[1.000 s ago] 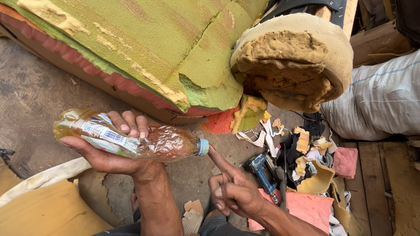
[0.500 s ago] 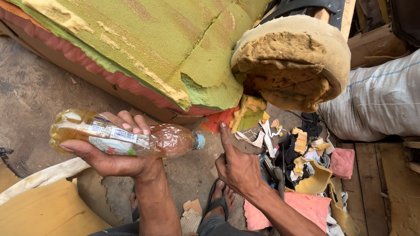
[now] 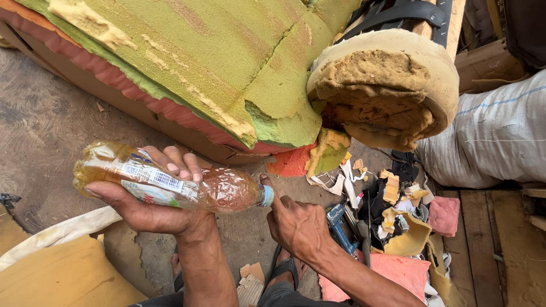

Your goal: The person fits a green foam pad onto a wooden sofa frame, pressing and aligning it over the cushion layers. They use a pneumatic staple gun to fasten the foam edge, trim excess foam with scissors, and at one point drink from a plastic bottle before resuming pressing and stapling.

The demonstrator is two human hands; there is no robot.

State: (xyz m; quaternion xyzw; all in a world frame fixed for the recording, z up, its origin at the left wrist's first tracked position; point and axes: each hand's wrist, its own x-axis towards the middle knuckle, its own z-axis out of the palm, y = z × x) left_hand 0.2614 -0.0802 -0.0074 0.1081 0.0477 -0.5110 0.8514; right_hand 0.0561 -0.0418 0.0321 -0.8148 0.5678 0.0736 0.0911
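Observation:
My left hand (image 3: 149, 202) grips a crumpled clear plastic bottle (image 3: 170, 183) with amber liquid and a paper label, held sideways with its blue cap (image 3: 265, 195) pointing right. My right hand (image 3: 296, 224) is at the cap, thumb and fingers pinching it. Both hands are low over the bare ground.
A big slab of green foam with a red edge (image 3: 210, 62) leans above. A round worn tan cushion (image 3: 384, 85) sits right of it. Foam and fabric scraps (image 3: 398, 210), a blue tool (image 3: 339, 224), a white sack (image 3: 495, 136), yellow foam (image 3: 62, 273) and wooden planks (image 3: 500, 244) lie around.
My right hand rose from beside the scraps up to the bottle's cap and closed on it. The bottle shifted slightly left and stayed sideways in my left hand.

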